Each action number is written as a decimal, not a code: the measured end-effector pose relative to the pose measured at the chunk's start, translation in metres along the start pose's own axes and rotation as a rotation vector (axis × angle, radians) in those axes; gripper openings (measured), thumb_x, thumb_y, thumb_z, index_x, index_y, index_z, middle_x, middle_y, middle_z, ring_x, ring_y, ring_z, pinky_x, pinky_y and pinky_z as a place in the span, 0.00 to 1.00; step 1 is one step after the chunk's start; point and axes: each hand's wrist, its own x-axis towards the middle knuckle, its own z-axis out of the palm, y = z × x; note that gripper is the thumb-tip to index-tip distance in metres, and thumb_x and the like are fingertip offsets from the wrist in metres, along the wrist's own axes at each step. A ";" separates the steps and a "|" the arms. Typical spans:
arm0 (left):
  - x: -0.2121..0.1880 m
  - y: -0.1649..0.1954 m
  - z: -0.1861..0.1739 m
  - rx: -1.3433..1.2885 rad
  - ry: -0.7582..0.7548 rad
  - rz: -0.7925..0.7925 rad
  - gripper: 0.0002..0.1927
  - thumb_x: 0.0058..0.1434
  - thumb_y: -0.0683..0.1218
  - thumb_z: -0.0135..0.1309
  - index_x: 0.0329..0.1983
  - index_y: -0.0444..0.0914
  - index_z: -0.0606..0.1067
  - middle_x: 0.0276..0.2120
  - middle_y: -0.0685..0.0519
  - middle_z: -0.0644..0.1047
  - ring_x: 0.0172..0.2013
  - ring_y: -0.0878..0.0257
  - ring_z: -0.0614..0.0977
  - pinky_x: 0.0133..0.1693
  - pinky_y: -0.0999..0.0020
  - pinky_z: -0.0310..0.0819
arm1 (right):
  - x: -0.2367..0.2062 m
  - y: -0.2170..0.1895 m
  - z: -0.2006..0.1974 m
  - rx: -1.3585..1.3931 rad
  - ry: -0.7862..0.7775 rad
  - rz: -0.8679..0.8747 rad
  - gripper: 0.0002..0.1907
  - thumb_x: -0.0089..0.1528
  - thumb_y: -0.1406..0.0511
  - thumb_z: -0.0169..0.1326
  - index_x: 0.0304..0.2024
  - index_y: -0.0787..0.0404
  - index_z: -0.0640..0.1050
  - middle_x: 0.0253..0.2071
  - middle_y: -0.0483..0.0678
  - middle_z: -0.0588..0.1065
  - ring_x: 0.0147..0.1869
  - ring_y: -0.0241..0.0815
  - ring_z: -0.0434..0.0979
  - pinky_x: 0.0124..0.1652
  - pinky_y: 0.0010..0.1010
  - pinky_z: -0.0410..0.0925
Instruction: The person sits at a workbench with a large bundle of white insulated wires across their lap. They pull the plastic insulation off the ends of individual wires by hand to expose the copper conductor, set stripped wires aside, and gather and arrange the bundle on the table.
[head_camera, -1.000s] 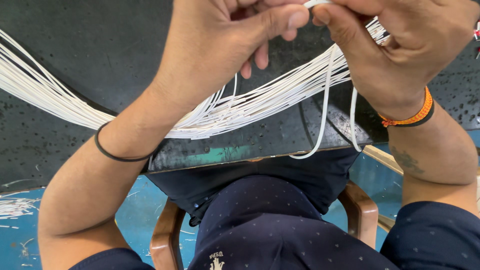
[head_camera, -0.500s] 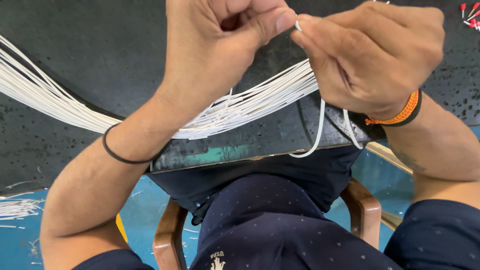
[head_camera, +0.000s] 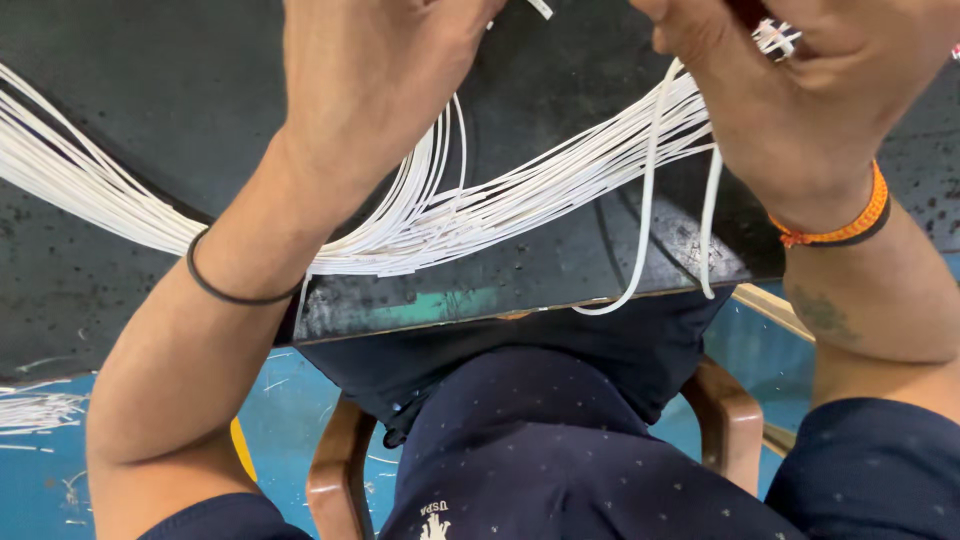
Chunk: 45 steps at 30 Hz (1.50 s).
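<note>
while my arms reach over the dark board, this is how it lies:
far left: loose white offcuts (head_camera: 35, 410) on the blue floor (head_camera: 150, 490).
white cords (head_camera: 90, 190): fanned flat across the black worktop (head_camera: 150, 80), likely so single strands can be picked out.
left hand (head_camera: 375, 85): closed, lifting a few strands up from the fan.
green patch (head_camera: 440, 308): a worn smear along the board's near edge; no labels or packages that i can see.
white loop (head_camera: 650, 200): hangs over the edge, slack.
right hand (head_camera: 800, 95): fingers curled on the cord ends (head_camera: 775, 38); the pinch itself is hidden.
</note>
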 end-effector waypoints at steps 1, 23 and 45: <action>0.000 0.001 -0.002 0.019 -0.015 -0.029 0.12 0.74 0.40 0.61 0.33 0.30 0.78 0.22 0.50 0.74 0.23 0.66 0.74 0.26 0.68 0.64 | -0.003 0.000 0.000 0.012 -0.005 0.004 0.06 0.54 0.73 0.67 0.35 0.66 0.85 0.25 0.49 0.78 0.25 0.43 0.77 0.25 0.29 0.67; 0.002 0.024 0.000 -0.603 -0.118 -0.358 0.07 0.74 0.42 0.59 0.42 0.34 0.82 0.27 0.55 0.80 0.22 0.74 0.78 0.23 0.79 0.69 | 0.002 -0.004 0.007 0.056 -0.046 0.005 0.05 0.61 0.74 0.66 0.39 0.69 0.84 0.29 0.50 0.78 0.29 0.43 0.77 0.29 0.30 0.66; 0.002 0.027 0.003 -0.280 -0.087 -0.120 0.08 0.75 0.39 0.61 0.38 0.32 0.79 0.26 0.54 0.75 0.24 0.67 0.71 0.26 0.71 0.61 | 0.020 -0.018 0.010 -0.185 0.026 -0.251 0.07 0.61 0.73 0.68 0.40 0.69 0.84 0.29 0.50 0.77 0.28 0.45 0.77 0.27 0.31 0.65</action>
